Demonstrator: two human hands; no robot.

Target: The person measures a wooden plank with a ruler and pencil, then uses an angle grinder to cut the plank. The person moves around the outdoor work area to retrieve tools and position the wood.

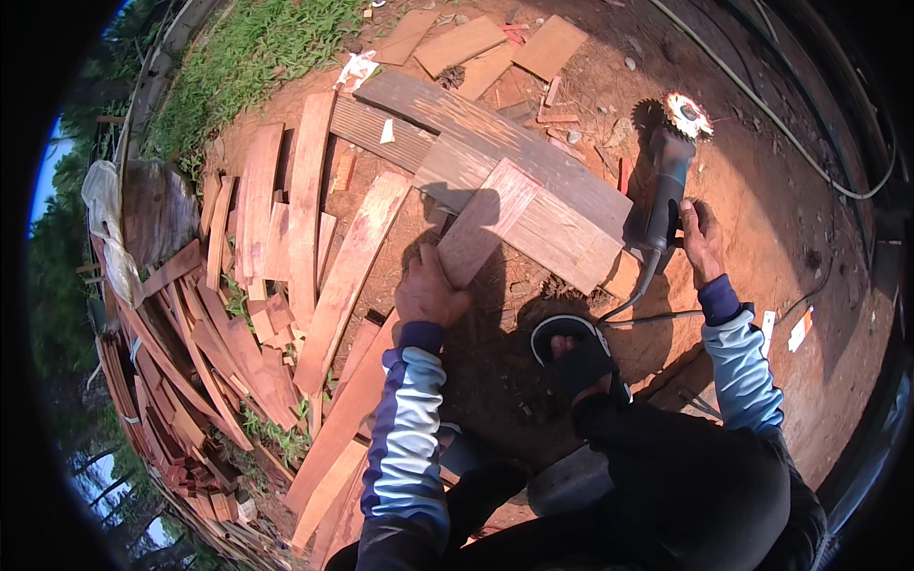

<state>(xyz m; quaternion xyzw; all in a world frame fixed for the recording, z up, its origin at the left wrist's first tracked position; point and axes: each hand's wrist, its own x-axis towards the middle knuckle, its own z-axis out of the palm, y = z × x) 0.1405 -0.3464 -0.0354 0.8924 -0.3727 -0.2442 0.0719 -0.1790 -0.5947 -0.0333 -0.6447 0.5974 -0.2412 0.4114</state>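
My left hand (430, 288) is closed around the near end of a short reddish wooden board (490, 221). The far end of this piece rests over a pale plank (564, 238), which lies with longer grey-brown boards (509, 133) on the ground. An angle grinder (669, 186) with a toothed circular saw blade (687, 116) lies to the right of the boards, its blade pointing away from me. Beside the grinder's handle is my right hand (703, 243), fingers loosely stretched and apart; whether the fingertips touch the handle I cannot tell.
The grinder's cord (630, 300) runs near my sandalled foot (576, 352). On the left lies a large heap of wood strips (205, 371), with long planks (352, 276) beside it. Loose board offcuts (550, 48) lie at the far side. A pale hose (762, 100) curves along the right.
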